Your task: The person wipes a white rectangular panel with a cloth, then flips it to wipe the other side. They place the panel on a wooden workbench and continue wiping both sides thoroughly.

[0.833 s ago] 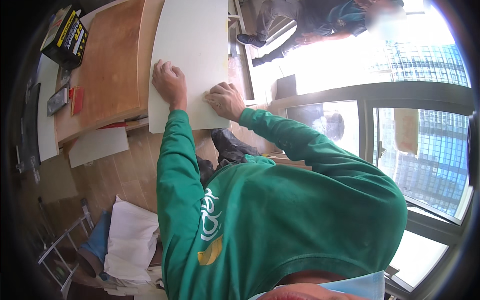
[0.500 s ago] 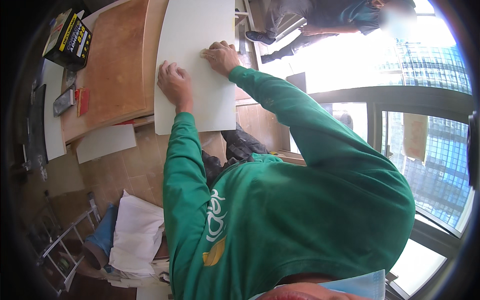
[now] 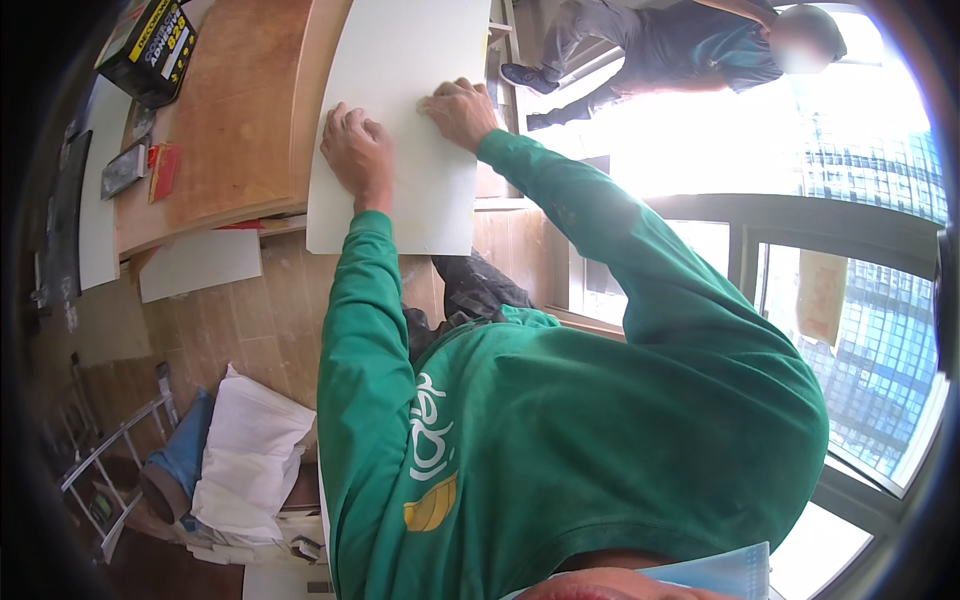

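Note:
A long pale white panel [image 3: 400, 190] lies lengthwise before me, its near edge over my legs. My left hand [image 3: 357, 152] rests on the panel by its left edge, fingers bent and slightly apart, holding nothing that I can see. Farther right on the same panel is my right hand [image 3: 462, 113], its fingers drawn together and pressed to the surface. Something small and pale may be under the fingertips; it is blurred and mostly hidden. Both forearms reach forward in green sleeves.
Left of the panel lies a brown wooden board [image 3: 240, 130], with a black and yellow tin [image 3: 150, 55], a grey block [image 3: 124, 170] and a red piece [image 3: 163, 172]. A metal ladder [image 3: 115, 470] and white sack [image 3: 250, 455] stand lower left. Another person [image 3: 680, 45] sits by the windows.
My view has shifted slightly. Both hands stay on the panel, with the right keeping its closed grip. The other person's head and arm have changed position.

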A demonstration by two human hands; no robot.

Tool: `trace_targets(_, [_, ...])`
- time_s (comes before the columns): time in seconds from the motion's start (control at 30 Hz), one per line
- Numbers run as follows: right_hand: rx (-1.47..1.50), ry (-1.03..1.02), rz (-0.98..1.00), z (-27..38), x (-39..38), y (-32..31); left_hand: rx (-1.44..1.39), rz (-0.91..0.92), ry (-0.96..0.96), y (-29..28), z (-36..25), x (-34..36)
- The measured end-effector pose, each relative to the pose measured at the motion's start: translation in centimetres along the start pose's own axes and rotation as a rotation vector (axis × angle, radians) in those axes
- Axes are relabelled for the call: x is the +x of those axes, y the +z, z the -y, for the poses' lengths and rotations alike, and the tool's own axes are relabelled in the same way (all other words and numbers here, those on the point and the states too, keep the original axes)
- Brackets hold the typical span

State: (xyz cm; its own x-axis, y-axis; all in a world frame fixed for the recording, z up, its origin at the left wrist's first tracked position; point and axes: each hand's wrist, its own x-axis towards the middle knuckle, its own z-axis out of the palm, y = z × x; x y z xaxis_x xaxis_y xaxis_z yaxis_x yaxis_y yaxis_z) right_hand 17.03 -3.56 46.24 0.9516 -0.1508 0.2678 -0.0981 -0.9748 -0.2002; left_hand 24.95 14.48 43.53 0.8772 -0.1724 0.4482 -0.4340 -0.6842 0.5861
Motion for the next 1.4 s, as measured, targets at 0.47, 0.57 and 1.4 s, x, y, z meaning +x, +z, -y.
trace_targets(0.47, [-0.111, 0.092, 0.000, 0.6, 2.7, 0.6, -0.032, -0.016, 0.018, -0.2, 0.2, -0.1])
trace_targets(0.57, [-0.028, 0.036, 0.131, 2.9, -3.4, 0.4, -0.030, -0.013, -0.010, 0.3, 0.1, 0.4])
trace_targets(1.4, [-0.101, 0.144, -0.277, -17.6, 20.7, 5.7, 0.217, 0.214, 0.083, -1.7, -2.4, 0.0])
